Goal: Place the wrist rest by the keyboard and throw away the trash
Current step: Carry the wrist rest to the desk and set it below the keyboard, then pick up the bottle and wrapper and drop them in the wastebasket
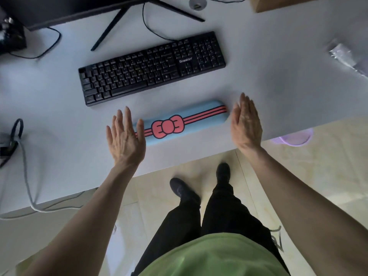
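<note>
A light blue wrist rest [195, 124] with a red bow and red stripes lies on the white desk [59, 116], a little in front of the black keyboard [151, 66] and shifted toward its right half. My left hand [125, 136] is flat and open over the rest's left end, covering it. My right hand [246, 122] is open with its palm facing the rest's right end; contact is unclear. A clear crumpled plastic wrapper [346, 56] lies at the desk's far right. A purple bin [294, 139] shows on the floor under the desk's right edge.
A monitor stand [123, 16] and black cables sit behind the keyboard. A grey cable [25, 172] runs off the desk's left front edge beside a dark device [8, 144]. A cardboard box [278, 5] stands at the back right. My legs and shoes are below the desk edge.
</note>
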